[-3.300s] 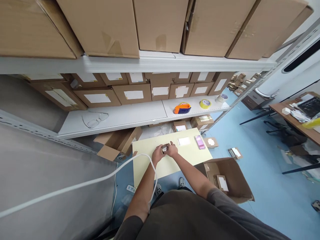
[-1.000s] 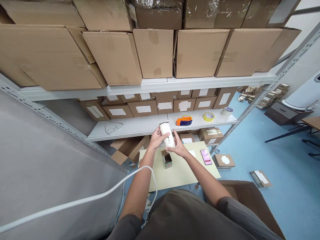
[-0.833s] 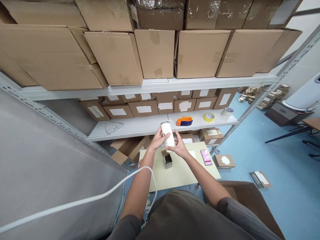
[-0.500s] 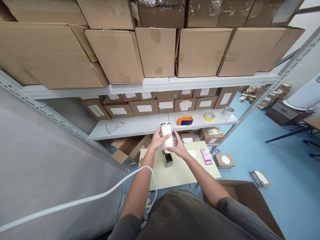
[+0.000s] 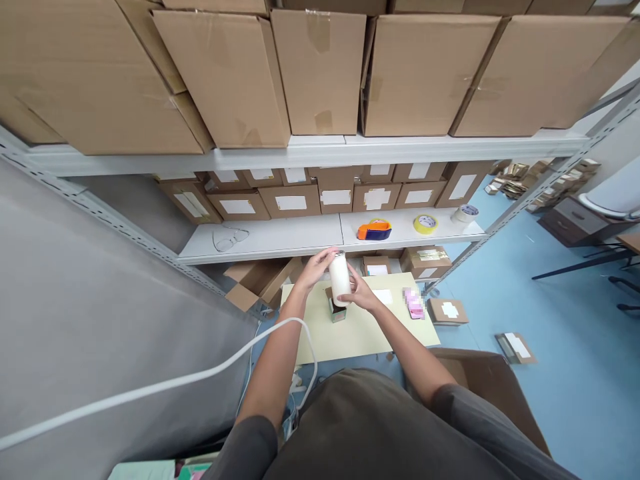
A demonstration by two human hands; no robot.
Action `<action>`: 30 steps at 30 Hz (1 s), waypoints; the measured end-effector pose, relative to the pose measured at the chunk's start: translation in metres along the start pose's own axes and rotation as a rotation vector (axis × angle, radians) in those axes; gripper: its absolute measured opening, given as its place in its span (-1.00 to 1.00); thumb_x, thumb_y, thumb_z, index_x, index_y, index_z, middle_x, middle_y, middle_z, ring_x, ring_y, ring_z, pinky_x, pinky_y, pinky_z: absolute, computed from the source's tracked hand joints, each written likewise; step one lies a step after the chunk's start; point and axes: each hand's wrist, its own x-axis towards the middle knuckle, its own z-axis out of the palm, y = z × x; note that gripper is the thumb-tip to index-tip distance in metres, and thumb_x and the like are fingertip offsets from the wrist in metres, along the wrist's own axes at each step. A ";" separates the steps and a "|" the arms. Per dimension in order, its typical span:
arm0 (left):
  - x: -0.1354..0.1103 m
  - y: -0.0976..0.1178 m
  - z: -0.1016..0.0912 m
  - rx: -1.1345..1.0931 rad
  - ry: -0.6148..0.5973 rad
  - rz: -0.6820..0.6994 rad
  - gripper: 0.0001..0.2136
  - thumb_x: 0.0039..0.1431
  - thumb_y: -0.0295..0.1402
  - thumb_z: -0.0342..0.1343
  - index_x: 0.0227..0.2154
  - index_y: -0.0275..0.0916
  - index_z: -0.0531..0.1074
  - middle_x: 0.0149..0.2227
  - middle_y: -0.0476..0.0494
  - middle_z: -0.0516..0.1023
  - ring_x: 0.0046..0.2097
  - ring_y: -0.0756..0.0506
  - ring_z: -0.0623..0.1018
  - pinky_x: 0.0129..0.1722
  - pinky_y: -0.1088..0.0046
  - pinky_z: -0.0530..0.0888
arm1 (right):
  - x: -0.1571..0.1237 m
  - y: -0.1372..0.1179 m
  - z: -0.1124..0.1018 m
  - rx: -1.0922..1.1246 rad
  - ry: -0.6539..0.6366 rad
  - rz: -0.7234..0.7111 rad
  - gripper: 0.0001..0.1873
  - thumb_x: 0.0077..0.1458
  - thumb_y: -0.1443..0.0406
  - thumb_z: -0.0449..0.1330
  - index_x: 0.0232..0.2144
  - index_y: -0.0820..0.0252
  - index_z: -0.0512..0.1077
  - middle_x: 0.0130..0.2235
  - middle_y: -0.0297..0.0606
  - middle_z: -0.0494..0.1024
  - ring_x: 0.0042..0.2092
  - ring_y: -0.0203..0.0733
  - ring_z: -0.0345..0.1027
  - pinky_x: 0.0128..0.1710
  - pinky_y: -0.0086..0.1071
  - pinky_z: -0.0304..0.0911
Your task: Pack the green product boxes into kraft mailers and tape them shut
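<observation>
A white tumbler [image 5: 340, 281] with a metallic-looking rim and lid is held nearly upright above the table. My right hand [image 5: 362, 293] wraps round its lower part, thumb across the front near the base. At the upper end, my left hand [image 5: 318, 268] has its fingers closed over the lid. Just below the tumbler stands a small green box [image 5: 339, 315] with its top open and a dark inside; the tumbler's base partly covers it. Both rest over the pale yellow tabletop [image 5: 367, 338].
A shelf [image 5: 300, 235] behind carries glasses [image 5: 230, 238], an orange and blue tape dispenser [image 5: 375, 231] and tape rolls [image 5: 425, 224]. A phone [image 5: 414, 305] lies on the table's right. A white cable [image 5: 200, 377] crosses at left. An open carton [image 5: 263, 281] leans beyond the table.
My left hand has shifted from the tumbler's side up to its lid. The tumbler has moved slightly right, now covering more of the small box. The camera view has tilted down.
</observation>
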 end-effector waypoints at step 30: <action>-0.019 -0.107 -0.013 0.132 0.250 -0.024 -0.33 -0.21 -0.13 0.56 0.04 -0.20 0.59 0.07 -0.27 0.64 0.11 -0.24 0.61 0.17 0.11 0.54 | 0.035 0.158 -0.018 -0.669 0.273 0.259 -0.81 -0.10 0.34 0.38 -0.33 0.12 0.55 -0.27 -0.22 0.66 -0.10 0.03 0.55 -0.02 -0.23 0.38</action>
